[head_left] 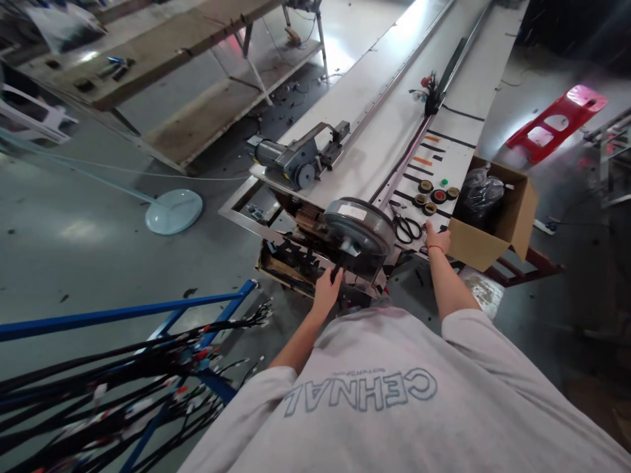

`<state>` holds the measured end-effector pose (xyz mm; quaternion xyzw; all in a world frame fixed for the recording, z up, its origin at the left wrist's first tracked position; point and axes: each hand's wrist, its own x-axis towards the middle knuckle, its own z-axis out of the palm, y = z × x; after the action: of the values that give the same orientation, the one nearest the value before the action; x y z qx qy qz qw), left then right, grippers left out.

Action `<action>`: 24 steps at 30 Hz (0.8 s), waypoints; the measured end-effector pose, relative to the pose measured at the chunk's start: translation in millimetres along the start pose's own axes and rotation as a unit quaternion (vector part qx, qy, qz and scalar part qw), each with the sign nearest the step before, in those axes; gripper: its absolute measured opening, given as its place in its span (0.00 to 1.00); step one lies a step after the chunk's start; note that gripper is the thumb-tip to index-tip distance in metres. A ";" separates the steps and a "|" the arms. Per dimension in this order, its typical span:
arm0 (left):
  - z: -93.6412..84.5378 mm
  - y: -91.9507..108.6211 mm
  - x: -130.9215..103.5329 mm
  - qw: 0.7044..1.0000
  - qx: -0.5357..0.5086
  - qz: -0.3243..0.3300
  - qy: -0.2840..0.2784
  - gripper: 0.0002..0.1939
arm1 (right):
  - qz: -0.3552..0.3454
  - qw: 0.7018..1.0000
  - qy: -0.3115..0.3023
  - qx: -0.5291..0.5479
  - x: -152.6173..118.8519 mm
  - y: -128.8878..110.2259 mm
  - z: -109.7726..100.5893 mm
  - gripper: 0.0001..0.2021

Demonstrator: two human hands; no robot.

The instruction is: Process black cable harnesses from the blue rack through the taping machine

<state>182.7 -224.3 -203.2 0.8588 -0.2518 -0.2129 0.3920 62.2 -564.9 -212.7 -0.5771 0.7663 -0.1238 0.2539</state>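
Note:
My left hand [327, 288] is at the near end of the long white workbench, just below a round grey disc-shaped holder [362, 223] with a white label. Its thumb and fingers are closed on a narrow black strip [337, 269]. My right hand [438, 239] is at the bench's near right edge, fingers curled; what they hold, if anything, is too small to make out. Just left of it lie black-handled scissors [408, 228]. Beyond are several tape rolls [425, 186], one with a red centre [438, 196], and black and orange strips stuck to the bench.
A cardboard box [480, 244] holding a dark plastic bag stands right of the bench. A grey motor unit [290, 161] is mounted on the left side. A blue rack [197, 303] with cable bundles stands lower left. A red plastic stool [557, 123] lies at right.

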 end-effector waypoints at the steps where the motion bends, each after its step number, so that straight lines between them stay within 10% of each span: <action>1: 0.6 1.6 2.0 1.000 0.005 0.005 -0.003 0.16 | -0.001 1.000 0.000 0.001 0.4 0.3 0.3 0.38; 9: 14.0 -10.9 2.7 0.999 0.043 0.003 0.027 0.16 | -0.005 1.000 0.007 0.008 1.8 2.2 2.6 0.39; 20: 4.2 -96.1 -63.4 0.995 0.069 -0.074 -0.023 0.19 | -0.005 1.000 0.003 0.002 3.0 2.9 2.9 0.39; 24: -9.9 -85.6 -76.8 0.997 0.037 -0.059 -0.013 0.19 | -0.009 1.000 -0.001 0.006 4.3 4.1 3.9 0.39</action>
<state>150.9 -124.2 -251.1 0.8832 -0.2137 -0.2377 0.3433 60.0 -567.3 -219.0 -0.5825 0.7601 -0.1298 0.2570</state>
